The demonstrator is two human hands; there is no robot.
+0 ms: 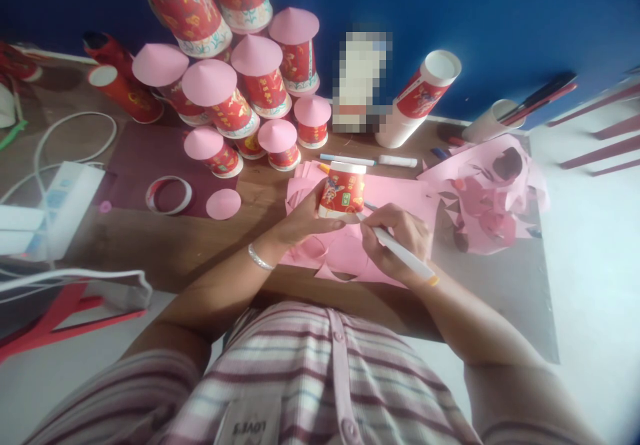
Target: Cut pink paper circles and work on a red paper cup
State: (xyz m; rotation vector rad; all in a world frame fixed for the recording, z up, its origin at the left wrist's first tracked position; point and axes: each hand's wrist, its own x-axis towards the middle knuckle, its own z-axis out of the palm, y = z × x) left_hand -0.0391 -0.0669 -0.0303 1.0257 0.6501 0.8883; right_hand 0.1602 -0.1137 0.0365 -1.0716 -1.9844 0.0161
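Note:
My left hand (300,222) is wrapped round a red printed paper cup (344,190) that stands upside down on a pink paper sheet (395,195). My right hand (397,238) grips a white marker pen (403,253), its tip touching the paper at the cup's base rim. A silver bracelet (260,257) is on my left wrist. The pink sheet has round holes cut out near my hands.
Several red cups with pink cone lids (220,102) stand at the back left. A loose pink cone (223,204) and a tape ring (169,194) lie left. Pink scraps (487,195), two pens (370,160), a cup stack (420,98), a power strip (60,202).

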